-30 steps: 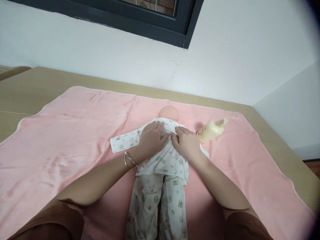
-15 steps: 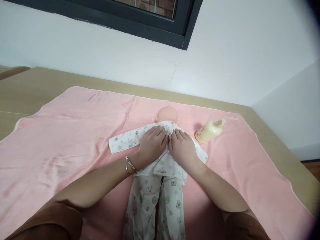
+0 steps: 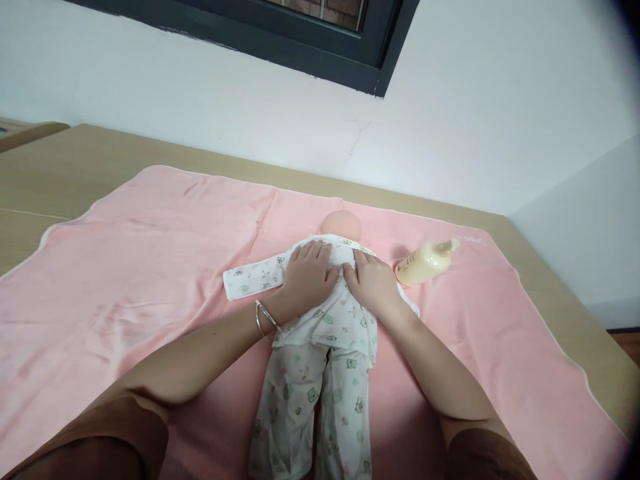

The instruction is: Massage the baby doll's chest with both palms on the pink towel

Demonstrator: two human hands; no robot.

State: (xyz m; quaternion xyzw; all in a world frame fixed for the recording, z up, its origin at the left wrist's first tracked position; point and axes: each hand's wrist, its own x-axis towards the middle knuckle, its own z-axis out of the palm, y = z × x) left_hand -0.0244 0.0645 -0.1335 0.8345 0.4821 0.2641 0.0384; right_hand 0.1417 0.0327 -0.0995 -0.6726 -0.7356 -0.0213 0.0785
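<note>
A baby doll [image 3: 325, 333] lies stretched out on a pink blanket [image 3: 165, 247], its bald, rounded head [image 3: 341, 225] pointing toward the wall [image 3: 450, 120] and its legs toward the person. It wears a white pajama top [image 3: 345, 327] and matching pajama trousers [image 3: 290, 413], both printed with small green and pink figures (some look like little bears). The doll's sleeve [image 3: 253, 277] on the left of the view extends straight out to the side; the opposite one is mostly hidden behind an arm.

The person's left hand [image 3: 309, 272] rests palm down on the upper part of the top, its fingers straight and close together, the thumb apart and angled inward. The right hand [image 3: 374, 283] lies beside it in the same way, thumb out; the two thumbs nearly meet. Two thin silver bangles [image 3: 269, 315] circle the left wrist. Brown sleeves [image 3: 115, 433] cover both upper arms.

Just beyond the right hand, a pale yellow pump bottle [image 3: 423, 265] sits on the blanket, its lettering too small to read. Light wooden table [image 3: 65, 167] shows around the blanket, and a dark window frame [image 3: 320, 59] crosses the white wall above.
</note>
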